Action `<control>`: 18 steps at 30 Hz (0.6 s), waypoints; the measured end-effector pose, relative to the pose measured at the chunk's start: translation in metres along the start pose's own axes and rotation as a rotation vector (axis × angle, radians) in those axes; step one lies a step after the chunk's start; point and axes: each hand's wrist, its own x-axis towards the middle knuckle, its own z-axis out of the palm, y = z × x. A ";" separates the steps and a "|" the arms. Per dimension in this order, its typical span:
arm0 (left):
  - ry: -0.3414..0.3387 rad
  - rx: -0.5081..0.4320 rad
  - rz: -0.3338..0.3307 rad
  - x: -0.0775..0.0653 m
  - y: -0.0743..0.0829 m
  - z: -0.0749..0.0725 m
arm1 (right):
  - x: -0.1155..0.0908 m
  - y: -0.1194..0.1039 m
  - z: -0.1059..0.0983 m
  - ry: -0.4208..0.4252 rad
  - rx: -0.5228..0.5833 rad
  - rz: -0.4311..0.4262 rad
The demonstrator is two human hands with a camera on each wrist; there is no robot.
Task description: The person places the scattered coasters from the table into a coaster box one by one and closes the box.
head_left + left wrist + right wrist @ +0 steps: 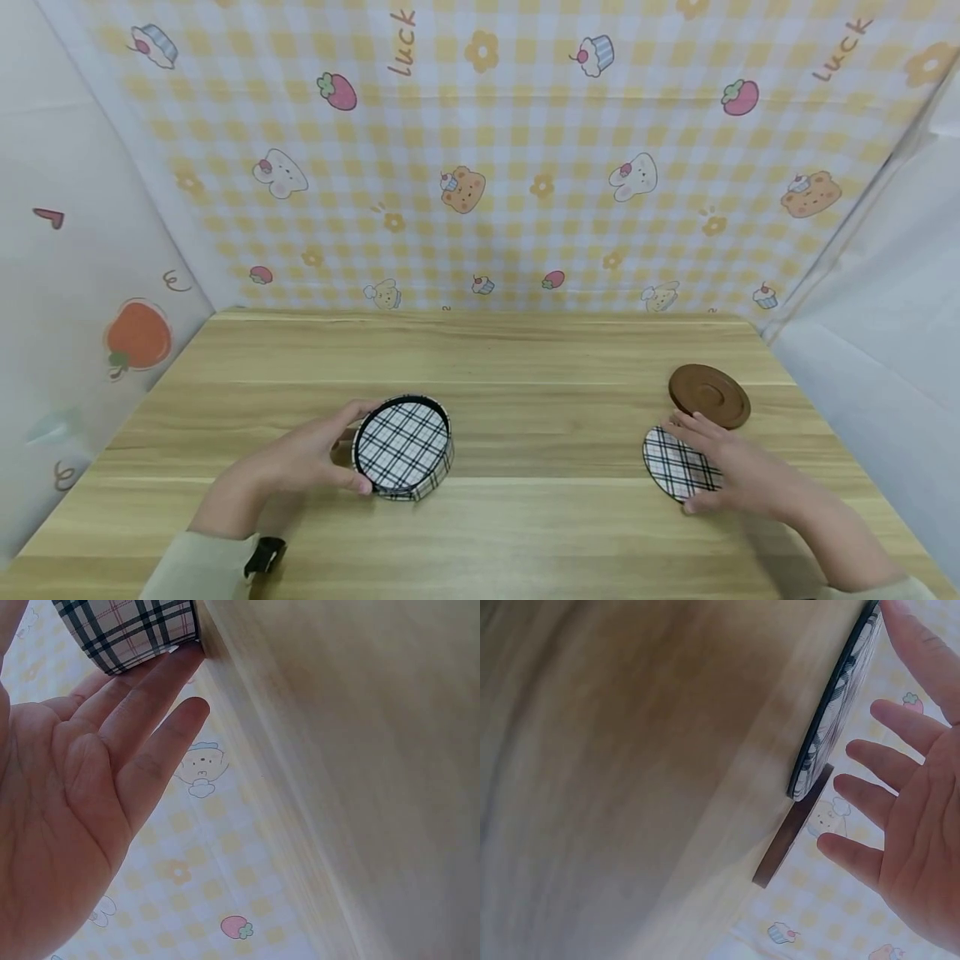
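My left hand (307, 454) is around the left side of a round plaid box (431, 479), thumb at its near edge and forefinger at its far edge. The box has a black inner rim and a plaid face inside. In the left wrist view the fingers lie against the plaid side wall (131, 630). On the right, my right hand (731, 475) is spread over a thin plaid disc (671, 462) with a black edge. In the right wrist view the thumb is at the rim of the disc (836, 709), while the other fingers stand apart from it.
A brown round disc (697, 387) with a raised rim and a central circle lies just beyond the plaid disc. Everything stands on a wood-grain table (540, 500). A yellow checked cloth (517, 142) closes off the back, with white sheets (885, 275) at both sides.
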 end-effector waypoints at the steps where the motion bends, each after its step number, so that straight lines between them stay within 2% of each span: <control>1: 0.001 0.000 0.001 0.000 0.000 0.000 | 0.000 0.000 0.000 -0.002 -0.003 -0.001; 9: -0.001 -0.009 0.010 0.000 0.000 0.001 | -0.001 0.004 0.003 -0.047 0.015 0.011; 18: -0.002 -0.001 0.013 0.001 -0.001 0.001 | -0.001 0.004 0.004 -0.045 -0.007 -0.002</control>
